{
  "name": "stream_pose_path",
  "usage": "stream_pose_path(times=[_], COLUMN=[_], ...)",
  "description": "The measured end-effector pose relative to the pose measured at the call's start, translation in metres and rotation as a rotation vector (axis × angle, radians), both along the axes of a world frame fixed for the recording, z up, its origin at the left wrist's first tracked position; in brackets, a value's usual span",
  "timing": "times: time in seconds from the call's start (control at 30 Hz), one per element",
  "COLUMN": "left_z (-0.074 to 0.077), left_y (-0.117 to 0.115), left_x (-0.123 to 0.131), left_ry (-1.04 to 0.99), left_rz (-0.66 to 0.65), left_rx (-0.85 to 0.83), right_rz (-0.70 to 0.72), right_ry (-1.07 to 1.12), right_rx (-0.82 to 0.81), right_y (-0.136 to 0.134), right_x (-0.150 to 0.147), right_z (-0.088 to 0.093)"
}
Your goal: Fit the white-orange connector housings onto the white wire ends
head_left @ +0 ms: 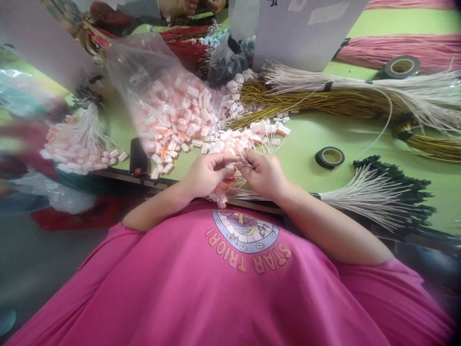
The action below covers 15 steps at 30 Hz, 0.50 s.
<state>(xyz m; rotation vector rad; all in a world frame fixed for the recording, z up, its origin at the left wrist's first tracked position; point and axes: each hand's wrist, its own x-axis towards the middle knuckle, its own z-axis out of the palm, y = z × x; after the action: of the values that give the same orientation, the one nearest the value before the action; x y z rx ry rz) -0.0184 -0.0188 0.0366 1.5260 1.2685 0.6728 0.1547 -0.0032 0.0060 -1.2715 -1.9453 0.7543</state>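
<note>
At the table's front edge my two hands meet, fingertips almost touching. My left hand [206, 174] is closed in a pinch on a small white connector [229, 166]. My right hand [262, 174] pinches a thin white wire [242, 162] close to that connector; the wire's tip is too small to make out. Around and just beyond the fingers lies a bunch of white wires with pink-and-white connectors [237, 141]. A few orange-pink connectors [219, 196] hang below my left hand. Further back, a clear plastic bag [139, 62] spills loose connectors [187, 108] onto the green table [302, 144].
Two black tape rolls [330, 157] [401, 67] lie to the right. Wire bundles include white [360, 81], yellow-brown [309, 103] and black-ended ones [389, 192]. A connector bundle [81, 144] and dark flat object [139, 157] sit left. Another person's hands [189, 6] show at the back.
</note>
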Motion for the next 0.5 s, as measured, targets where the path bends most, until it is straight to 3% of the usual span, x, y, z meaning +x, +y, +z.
stream_pose_path(times=[0.17, 0.33, 0.5], left_z=[-0.007, -0.017, -0.008], left_y=[0.004, 0.002, -0.003], left_x=[-0.002, -0.003, -0.008], left_ry=[0.119, 0.123, 0.187], left_rz=[0.028, -0.029, -0.094], left_rx=[0.197, 0.188, 0.301], right_rz=[-0.005, -0.004, 0.097], right_ry=[0.018, -0.026, 0.006], right_rx=[-0.077, -0.069, -0.11], right_y=[-0.001, -0.003, 0.001], right_x=[0.0, 0.0, 0.004], right_z=[0.005, 0.005, 0.008])
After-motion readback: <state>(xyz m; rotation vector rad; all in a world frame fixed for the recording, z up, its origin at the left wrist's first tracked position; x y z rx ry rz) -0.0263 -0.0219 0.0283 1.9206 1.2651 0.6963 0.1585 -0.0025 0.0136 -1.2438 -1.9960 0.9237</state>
